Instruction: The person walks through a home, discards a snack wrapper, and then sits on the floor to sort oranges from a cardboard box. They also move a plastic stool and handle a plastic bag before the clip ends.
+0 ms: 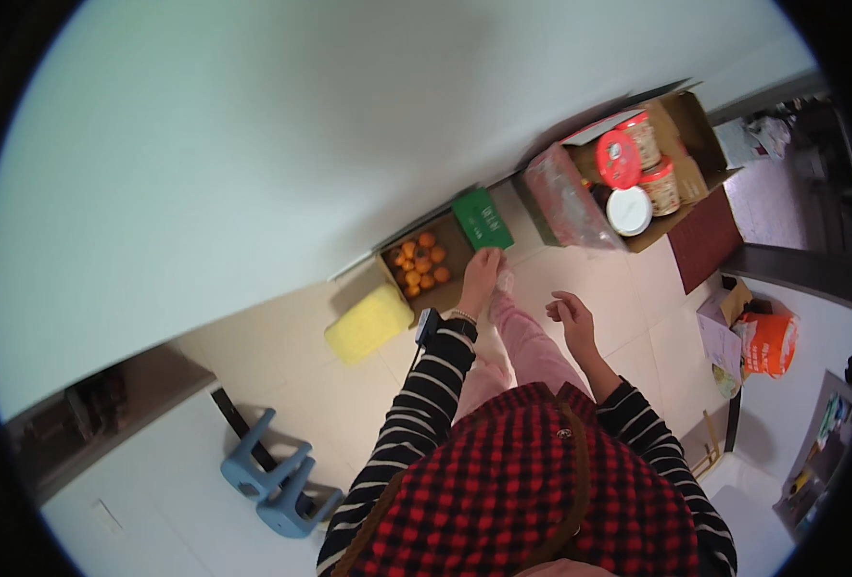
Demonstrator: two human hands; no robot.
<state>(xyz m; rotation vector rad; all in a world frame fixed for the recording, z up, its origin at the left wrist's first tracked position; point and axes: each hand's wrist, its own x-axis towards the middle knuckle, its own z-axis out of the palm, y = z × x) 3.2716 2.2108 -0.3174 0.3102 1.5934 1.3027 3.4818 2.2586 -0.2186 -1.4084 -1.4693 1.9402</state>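
Observation:
My left hand hangs in front of me with its fingers bent, between a green box and my foot; whether it holds anything does not show. My right hand is over the tiled floor with its fingers curled and nothing visible in it. Left of my left hand, an open cardboard box on the floor holds several orange fruits. Against that box's near left corner lies a yellow cloth-like bundle. The green box bears writing and adjoins the cardboard box.
A larger open carton with several lidded tubs stands by the wall at upper right. A dark red mat lies beside it. An orange bag and a small box are at the right. Blue plastic stools lie at lower left.

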